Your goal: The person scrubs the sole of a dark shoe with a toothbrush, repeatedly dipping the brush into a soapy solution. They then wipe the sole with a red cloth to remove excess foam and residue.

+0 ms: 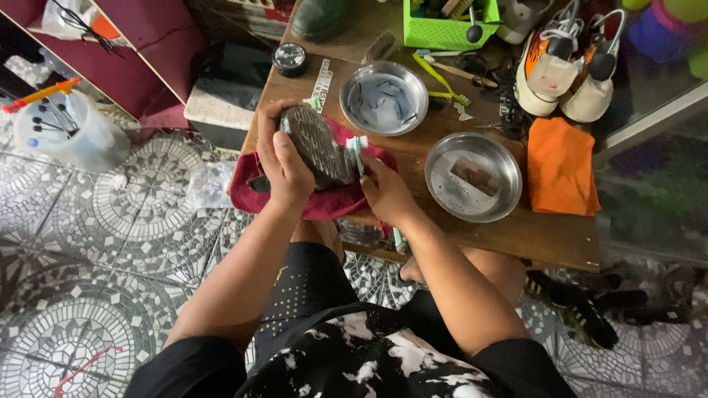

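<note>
Scrubbing step here: left hand (284,166) grips the shoe (317,145) sole-up over a red towel (251,191) on the wooden table (546,236), right hand (385,193) fingers closed round a toothbrush (357,151) touching the sole. Next stroke probably wants firm pressure along those treads.

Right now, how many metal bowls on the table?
2. One metal bowl sits at the back, just behind the shoe held by the left hand. The other bowl is right of the right hand, beside the orange cloth. Clutter behind may hide more.
</note>
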